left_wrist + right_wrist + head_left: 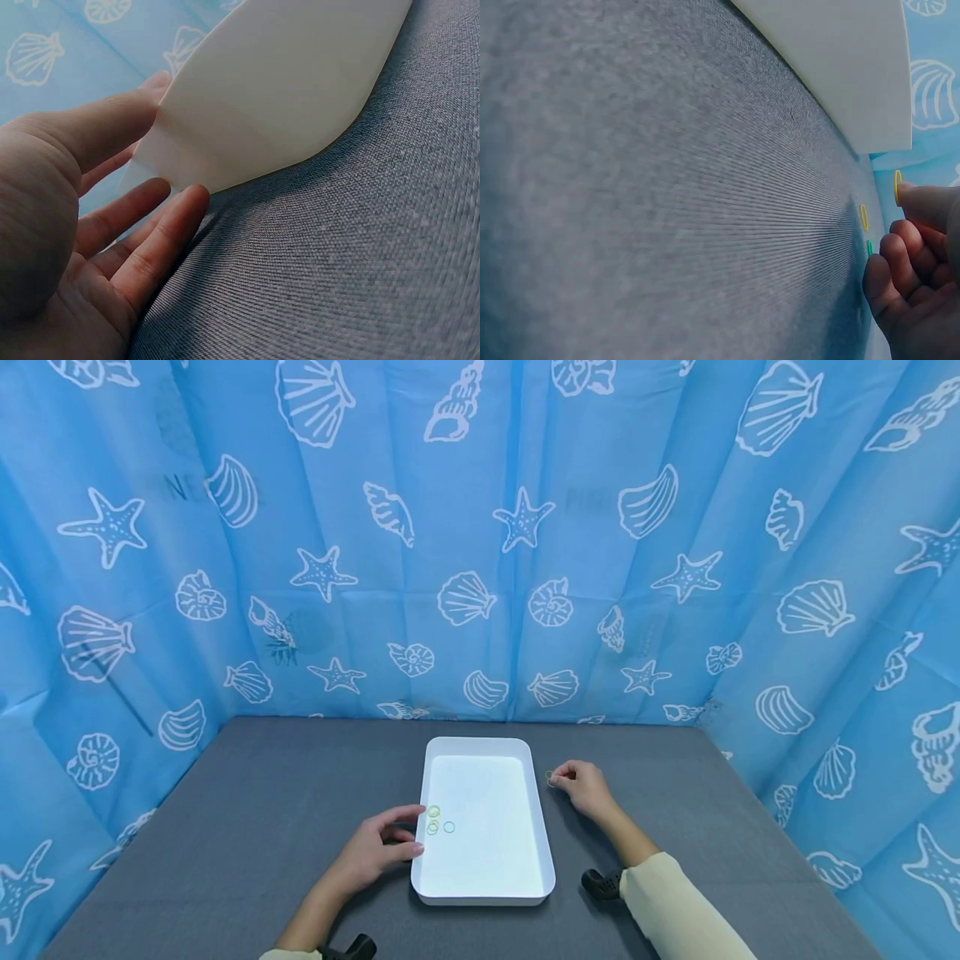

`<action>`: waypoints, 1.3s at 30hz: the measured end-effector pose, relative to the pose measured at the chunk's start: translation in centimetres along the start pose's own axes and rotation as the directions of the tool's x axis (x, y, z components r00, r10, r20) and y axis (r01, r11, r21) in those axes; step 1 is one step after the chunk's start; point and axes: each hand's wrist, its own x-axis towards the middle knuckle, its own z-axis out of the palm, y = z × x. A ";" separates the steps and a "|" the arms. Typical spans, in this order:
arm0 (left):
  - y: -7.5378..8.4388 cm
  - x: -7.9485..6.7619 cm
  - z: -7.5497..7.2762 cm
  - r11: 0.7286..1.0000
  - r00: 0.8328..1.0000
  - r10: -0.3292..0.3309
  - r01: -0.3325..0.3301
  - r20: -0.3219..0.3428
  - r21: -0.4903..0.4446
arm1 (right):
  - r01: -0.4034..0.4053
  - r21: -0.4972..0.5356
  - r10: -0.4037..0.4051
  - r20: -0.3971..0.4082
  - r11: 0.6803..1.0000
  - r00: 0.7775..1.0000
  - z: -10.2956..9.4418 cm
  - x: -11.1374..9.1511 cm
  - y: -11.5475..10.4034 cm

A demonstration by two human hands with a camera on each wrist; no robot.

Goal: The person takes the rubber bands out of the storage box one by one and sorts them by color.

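A white tray [491, 893] lies on a grey surface, several thin yellow and green rubber bands [433, 812] grouped inside near its left wall. My left hand [375, 850] holds that left wall, thumb at the rim and other fingertips by the outer side in the left wrist view [105, 217]. Beyond the tray's right side, my right hand [587, 789] pinches a small yellow rubber band [898, 187] at its thumb tip; the index finger is mostly hidden in the right wrist view. Below that hand, another yellow band [863, 217] and a green band [870, 247] appear near the cloth.
Grey cloth [300, 777] covers the table around the tray. A blue curtain [465, 527] with white shell and starfish prints hangs behind and along both sides. Black wrist devices [600, 885] sit at both wrists.
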 end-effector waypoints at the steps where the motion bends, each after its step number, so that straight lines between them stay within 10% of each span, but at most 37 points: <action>1: 0.0 0.0 0.0 1.000 1.000 0.000 0.000 0.002 -0.001 | -0.004 -0.003 0.004 0.002 1.000 1.000 0.0 0.1 0.0; 39: 0.2 -0.1 0.0 1.000 1.000 -0.008 0.008 -0.001 0.003 | -0.049 -0.149 0.056 0.039 0.988 0.998 0.4 1.4 0.4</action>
